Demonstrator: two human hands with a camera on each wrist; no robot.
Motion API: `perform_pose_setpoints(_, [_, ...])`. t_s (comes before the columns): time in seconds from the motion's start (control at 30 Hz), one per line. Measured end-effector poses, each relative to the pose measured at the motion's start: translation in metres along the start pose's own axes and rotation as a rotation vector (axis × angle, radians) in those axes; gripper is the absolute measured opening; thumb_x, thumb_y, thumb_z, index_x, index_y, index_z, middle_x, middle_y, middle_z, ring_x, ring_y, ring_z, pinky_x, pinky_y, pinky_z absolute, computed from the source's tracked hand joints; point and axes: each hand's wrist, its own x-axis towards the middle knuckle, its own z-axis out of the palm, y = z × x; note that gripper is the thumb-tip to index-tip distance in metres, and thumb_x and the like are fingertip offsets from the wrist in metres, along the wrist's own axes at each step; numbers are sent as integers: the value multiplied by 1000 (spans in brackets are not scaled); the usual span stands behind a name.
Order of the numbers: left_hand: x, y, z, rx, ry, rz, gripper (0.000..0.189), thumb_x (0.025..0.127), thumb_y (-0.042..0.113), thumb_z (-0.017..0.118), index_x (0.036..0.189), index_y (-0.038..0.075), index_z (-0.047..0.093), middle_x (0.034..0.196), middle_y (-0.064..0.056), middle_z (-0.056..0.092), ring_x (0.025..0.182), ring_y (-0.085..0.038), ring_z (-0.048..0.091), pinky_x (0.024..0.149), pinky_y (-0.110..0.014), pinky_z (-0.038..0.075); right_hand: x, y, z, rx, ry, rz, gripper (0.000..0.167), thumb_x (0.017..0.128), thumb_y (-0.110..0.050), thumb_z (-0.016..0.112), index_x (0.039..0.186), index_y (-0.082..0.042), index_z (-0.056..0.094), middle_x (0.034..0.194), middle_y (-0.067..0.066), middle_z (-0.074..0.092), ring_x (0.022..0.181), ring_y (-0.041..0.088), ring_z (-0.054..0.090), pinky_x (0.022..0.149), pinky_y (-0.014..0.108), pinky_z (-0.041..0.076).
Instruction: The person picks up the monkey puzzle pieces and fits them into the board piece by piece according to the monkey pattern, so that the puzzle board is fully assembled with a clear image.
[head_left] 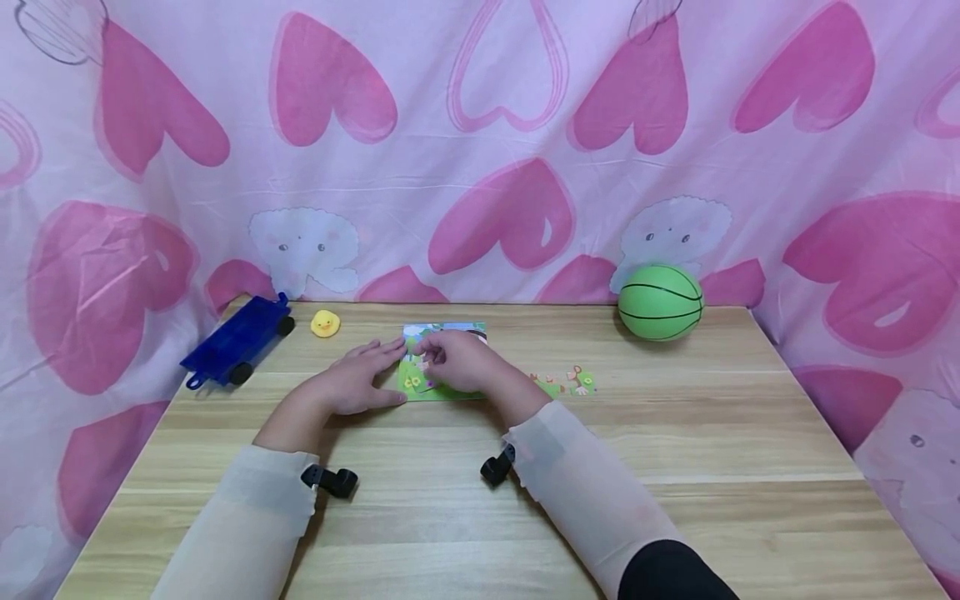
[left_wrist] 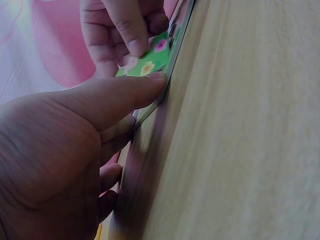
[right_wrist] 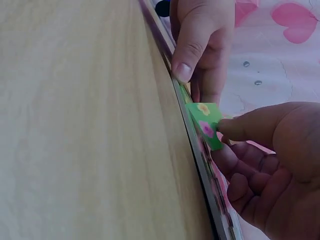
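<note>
Pale sleeves point(head_left: 600, 500) foremost. Right hand point(head_left: 462, 360) pinches tilted flowered piece point(right_wrist: 207, 119) toward picture board's point(head_left: 442, 327) near-left corner, by table's point(head_left: 420, 517) far edge; left hand point(head_left: 356, 379), fingers extended, touches board. Piece probably light, stiff, creasable: hold by edges.

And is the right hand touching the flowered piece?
Touching; the right wrist view shows the right hand pinching the flowered piece between thumb and finger.

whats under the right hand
A picture board lies beneath the right hand, which pinches a green flowered piece; the board's lower left shows, but its middle is covered and cannot be seen.
</note>
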Motion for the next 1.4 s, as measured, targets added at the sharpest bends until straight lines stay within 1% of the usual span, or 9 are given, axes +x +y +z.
perform_pose_setpoints(0.07, [0,1,0,0,-2,-2,92,97,56,74,171,30,26,182,7,17,168,-44,8,126,-82,13,0,1,-1,-9,-7,6,41,95,-17,81,135,-17,73,104,-7,72,96,10,65,89,28,57])
perform_pose_setpoints(0.17, [-1,1,0,-4,-4,-4,92,97,55,74,171,30,26,182,6,17,169,-44,8,126,-82,13,-1,1,-2,-29,-26,-4,51,89,-18,87,137,-16,72,106,-7,72,96,11,65,88,27,58])
perform_pose_setpoints(0.37, [-1,1,0,-3,-3,-4,92,97,56,74,171,30,26,182,6,17,168,-44,8,125,-83,13,-3,-1,-4,-64,-87,-50,63,85,-10,89,144,-11,68,112,-4,72,96,13,65,83,23,57])
perform_pose_setpoints(0.57, [-1,1,-1,-4,-4,-3,92,97,56,74,171,31,26,182,6,18,169,-44,8,126,-82,13,-2,-1,-3,-144,-90,-86,60,85,-3,83,143,-10,69,112,-3,71,97,11,62,84,22,56])
perform_pose_setpoints(0.8, [0,0,0,2,-5,-4,93,96,59,73,171,31,26,182,6,18,168,-44,8,126,-82,14,-2,-1,-2,-173,-84,-92,51,87,-17,87,137,-13,74,113,-3,72,102,11,61,92,25,56])
perform_pose_setpoints(0.93, [0,0,-1,3,-4,5,93,97,58,73,171,29,26,182,6,18,168,-44,8,127,-81,14,-3,-1,-1,-219,-96,-106,47,90,-25,86,135,-17,76,119,-4,72,108,12,60,98,28,54])
perform_pose_setpoints(1.07, [0,2,-2,3,-7,13,92,97,57,72,171,27,28,182,4,18,168,-45,9,127,-81,15,-4,-2,-1,-229,-106,-105,44,91,-27,85,134,-19,77,124,-4,71,112,11,59,102,30,53])
perform_pose_setpoints(1.23, [-1,2,-2,4,-9,9,91,98,56,72,171,27,27,182,4,18,168,-45,9,127,-81,15,-5,-3,0,-217,-116,-94,45,92,-28,85,136,-20,76,127,-4,68,114,11,58,103,30,53])
perform_pose_setpoints(1.4, [-1,1,-2,7,-7,13,91,98,56,72,172,27,27,182,4,18,168,-45,9,126,-82,15,-4,-2,3,-224,-119,-86,44,94,-32,83,136,-24,76,129,-4,65,115,11,56,103,30,52])
